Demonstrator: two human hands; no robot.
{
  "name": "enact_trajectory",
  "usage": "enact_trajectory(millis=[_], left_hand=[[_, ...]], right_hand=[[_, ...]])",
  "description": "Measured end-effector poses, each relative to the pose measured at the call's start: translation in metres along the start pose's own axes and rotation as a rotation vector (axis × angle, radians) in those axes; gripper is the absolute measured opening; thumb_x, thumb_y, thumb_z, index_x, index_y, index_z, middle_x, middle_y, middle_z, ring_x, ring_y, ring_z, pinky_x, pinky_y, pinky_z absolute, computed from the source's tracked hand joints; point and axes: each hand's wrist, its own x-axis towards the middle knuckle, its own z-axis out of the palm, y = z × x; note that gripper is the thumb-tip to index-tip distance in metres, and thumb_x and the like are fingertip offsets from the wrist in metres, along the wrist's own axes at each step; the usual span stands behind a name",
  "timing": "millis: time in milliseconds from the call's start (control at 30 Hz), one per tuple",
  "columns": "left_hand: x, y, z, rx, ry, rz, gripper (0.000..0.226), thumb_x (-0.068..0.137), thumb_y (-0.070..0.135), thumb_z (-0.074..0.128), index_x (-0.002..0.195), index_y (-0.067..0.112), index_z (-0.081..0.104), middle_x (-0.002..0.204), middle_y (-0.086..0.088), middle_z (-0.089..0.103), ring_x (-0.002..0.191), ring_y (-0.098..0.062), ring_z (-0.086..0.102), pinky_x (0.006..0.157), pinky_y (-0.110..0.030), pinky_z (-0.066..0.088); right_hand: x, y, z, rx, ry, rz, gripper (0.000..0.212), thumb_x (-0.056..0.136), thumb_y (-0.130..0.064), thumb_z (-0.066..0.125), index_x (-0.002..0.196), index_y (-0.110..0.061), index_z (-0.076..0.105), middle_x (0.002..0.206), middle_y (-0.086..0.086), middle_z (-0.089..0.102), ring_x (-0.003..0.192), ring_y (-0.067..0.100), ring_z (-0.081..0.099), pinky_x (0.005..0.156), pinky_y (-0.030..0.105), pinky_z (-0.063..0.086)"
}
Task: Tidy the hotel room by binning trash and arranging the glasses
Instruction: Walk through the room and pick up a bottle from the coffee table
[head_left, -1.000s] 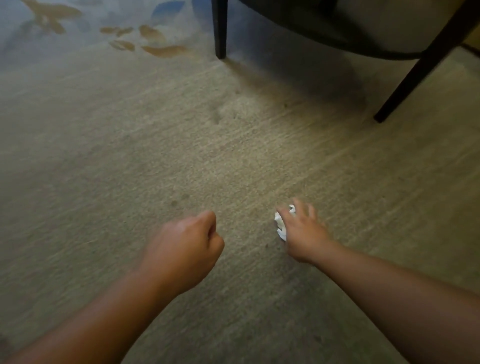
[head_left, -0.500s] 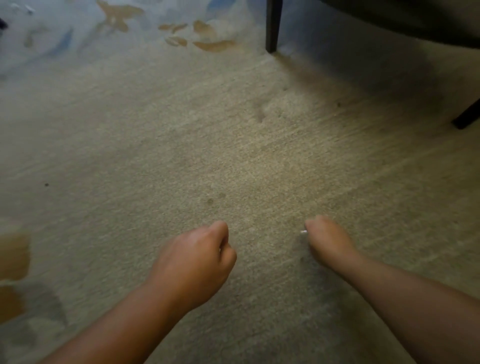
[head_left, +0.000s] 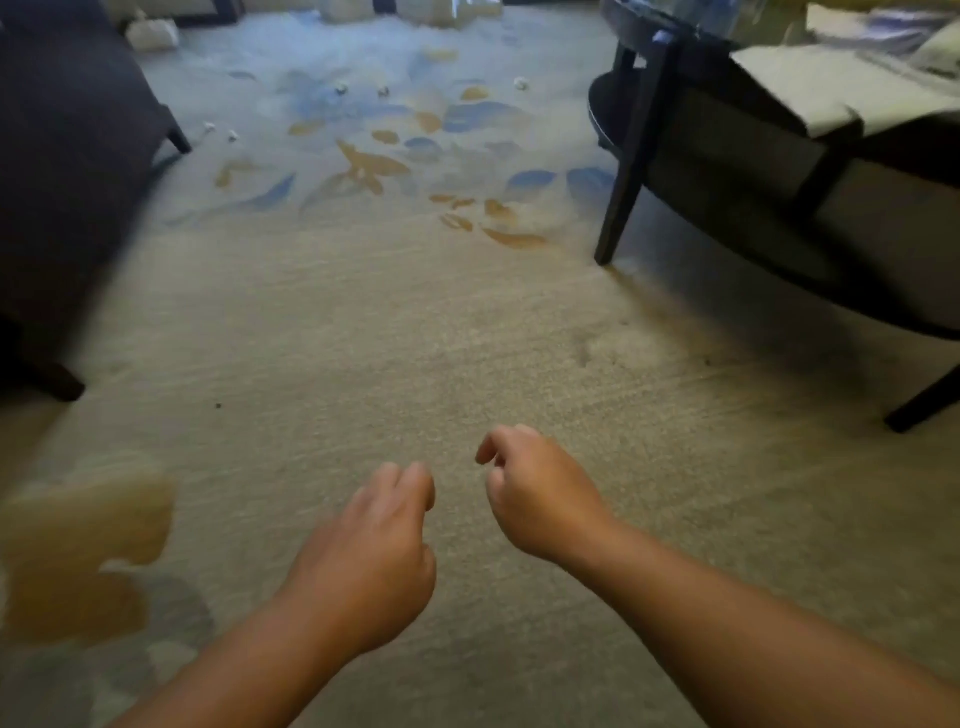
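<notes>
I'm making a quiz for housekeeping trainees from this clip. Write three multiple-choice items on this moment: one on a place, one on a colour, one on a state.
1. Where do the small crumpled white scraps lie?
A. on the far patterned carpet
B. on the round table
C. right under the hands

2. What colour is the round table's nearest leg?
A. white
B. dark, near black
C. yellow

3. How are the two hands?
A. flat on the carpet
B. both loosely curled, above the carpet
C. spread wide open

Answers:
1 A: the scraps sit far ahead on the carpet, among its blue and tan shapes.
2 B: the table leg is dark against the pale floor.
3 B: the left hand and right hand have bent fingers; whether either encloses anything cannot be seen.
</notes>
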Motion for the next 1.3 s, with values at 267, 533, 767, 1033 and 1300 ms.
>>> enact_trajectory(millis=[267, 533, 767, 1033, 1300], left_hand=[[-0.085, -0.012, -0.147, -0.053, 0.024, -0.089, 0.027, 0.085, 0.002, 0.036, 0.093, 0.028, 0.035, 0.087, 0.009, 0.036, 0.068, -0.008, 0.036, 0.054, -0.026, 0.029], [-0.124, 0.054, -0.349, -0.041, 0.102, -0.122, 0.023, 0.087, 0.005, 0.040, 0.089, 0.028, 0.036, 0.083, 0.010, 0.036, 0.064, -0.008, 0.038, 0.050, -0.024, 0.022], [-0.123, 0.122, -0.477, -0.050, 0.173, -0.132, 0.024, 0.085, 0.004, 0.041, 0.087, 0.028, 0.037, 0.081, 0.010, 0.036, 0.067, -0.010, 0.040, 0.053, -0.026, 0.027], [-0.109, 0.123, -0.551, -0.029, 0.228, -0.197, 0.025, 0.087, 0.006, 0.043, 0.086, 0.030, 0.035, 0.080, 0.010, 0.036, 0.063, -0.010, 0.040, 0.049, -0.025, 0.024], [-0.051, 0.068, -0.616, -0.033, 0.231, -0.135, 0.023, 0.089, 0.009, 0.043, 0.090, 0.031, 0.038, 0.086, 0.011, 0.041, 0.066, -0.008, 0.042, 0.051, -0.023, 0.027]], right_hand=[[-0.052, -0.160, -0.053, -0.021, -0.049, -0.073, 0.025, 0.090, -0.012, 0.042, 0.100, -0.026, 0.059, 0.093, -0.009, 0.060, 0.080, 0.009, 0.057, 0.071, 0.033, 0.053], [-0.077, -0.290, -0.219, -0.055, -0.071, -0.208, 0.026, 0.089, -0.014, 0.041, 0.105, -0.024, 0.060, 0.105, -0.006, 0.059, 0.087, 0.012, 0.055, 0.070, 0.031, 0.049], [-0.068, -0.359, -0.358, -0.094, -0.091, -0.302, 0.032, 0.088, -0.009, 0.042, 0.112, -0.023, 0.059, 0.113, -0.004, 0.057, 0.095, 0.015, 0.055, 0.077, 0.032, 0.049], [-0.032, -0.424, -0.405, -0.109, -0.086, -0.363, 0.036, 0.087, -0.010, 0.042, 0.115, -0.026, 0.057, 0.114, -0.004, 0.055, 0.096, 0.016, 0.056, 0.075, 0.031, 0.047], [0.043, -0.489, -0.414, -0.150, -0.033, -0.375, 0.036, 0.087, -0.010, 0.045, 0.118, -0.024, 0.057, 0.121, -0.002, 0.054, 0.102, 0.019, 0.054, 0.074, 0.029, 0.041]])
